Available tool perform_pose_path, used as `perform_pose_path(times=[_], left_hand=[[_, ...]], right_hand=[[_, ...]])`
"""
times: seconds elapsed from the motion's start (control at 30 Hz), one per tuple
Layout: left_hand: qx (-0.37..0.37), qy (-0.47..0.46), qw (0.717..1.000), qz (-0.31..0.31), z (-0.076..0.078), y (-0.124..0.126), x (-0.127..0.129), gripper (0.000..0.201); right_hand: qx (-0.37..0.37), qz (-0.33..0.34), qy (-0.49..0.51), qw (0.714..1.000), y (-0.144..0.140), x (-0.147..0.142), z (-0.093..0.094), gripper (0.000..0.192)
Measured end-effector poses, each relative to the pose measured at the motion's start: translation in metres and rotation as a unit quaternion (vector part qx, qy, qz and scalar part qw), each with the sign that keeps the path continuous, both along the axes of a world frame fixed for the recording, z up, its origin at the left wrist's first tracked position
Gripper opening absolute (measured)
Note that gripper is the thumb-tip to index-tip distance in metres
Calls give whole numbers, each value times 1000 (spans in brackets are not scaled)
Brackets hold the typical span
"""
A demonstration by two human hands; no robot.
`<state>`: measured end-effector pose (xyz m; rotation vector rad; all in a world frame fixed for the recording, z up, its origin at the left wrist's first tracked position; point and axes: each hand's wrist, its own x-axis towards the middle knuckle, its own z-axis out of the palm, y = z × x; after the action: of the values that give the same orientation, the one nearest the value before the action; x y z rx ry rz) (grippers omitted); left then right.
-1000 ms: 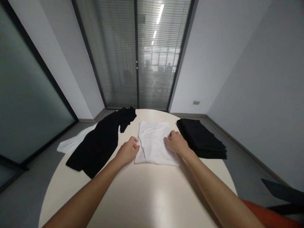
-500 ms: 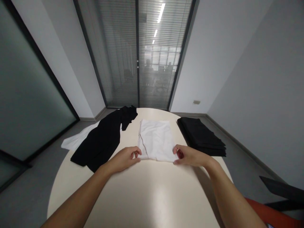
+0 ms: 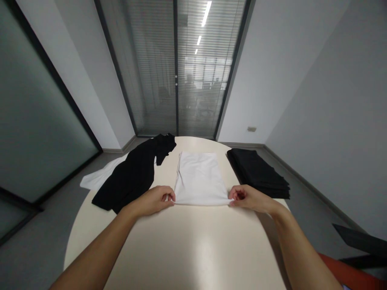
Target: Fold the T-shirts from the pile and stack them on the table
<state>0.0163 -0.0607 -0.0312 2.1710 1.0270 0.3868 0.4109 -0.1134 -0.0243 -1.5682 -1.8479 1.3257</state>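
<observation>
White garment [image 3: 199,178] lay flat at table centre, already folded into a narrow rectangle w/ long axis running near-to-far. Its near edge was pinched at both corners: near-left corner was gripped by left hand [image 3: 152,200], fingers closed on the fabric; near-right corner was gripped by right hand [image 3: 250,198], thumb & fingers closed on the hem. Edge was held taut btw the two hands, barely lifted off the table, rest of cloth lying flat.

Progress, as judged: side folds appeared done, sleeves not seen sticking out; the lengthwise fold (near edge over to far edge) looked not yet made, so garment was approx. mid-fold. Placing it w/ the finished pile was also left.

Just right of the garment, a stack of folded black garments [image 3: 260,173] was seen at table's right edge, apart from the white one. To the left, an unfolded black garment [image 3: 133,175] was spread out, partly over another white garment [image 3: 96,179] that hung off the far-left rim. Round cream table [image 3: 193,249] was bare on the near side. Glass door w/ blinds [image 3: 178,68] was at the far end.
</observation>
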Motion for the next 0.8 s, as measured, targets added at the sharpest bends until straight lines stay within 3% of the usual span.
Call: perform_pose_path(times=[0.1, 0.27, 0.33, 0.47, 0.8], left_hand=[[18, 7, 1000, 16, -3, -1, 4, 18], [90, -19, 982, 163, -14, -3, 21, 21], [103, -23, 976, 191, -19, -3, 28, 19], [118, -26, 973, 197, -25, -3, 33, 16], [117, 56, 963, 238, -17, -5, 35, 10]], right_hand=[[3, 10, -3, 1000, -1, -2, 1, 40], [54, -6, 0, 999, 3, -6, -5, 37], [68, -15, 3, 998, 4, -9, -7, 38], [80, -10, -7, 997, 5, -12, -9, 37], [109, -7, -28, 994, 6, -12, -12, 30]])
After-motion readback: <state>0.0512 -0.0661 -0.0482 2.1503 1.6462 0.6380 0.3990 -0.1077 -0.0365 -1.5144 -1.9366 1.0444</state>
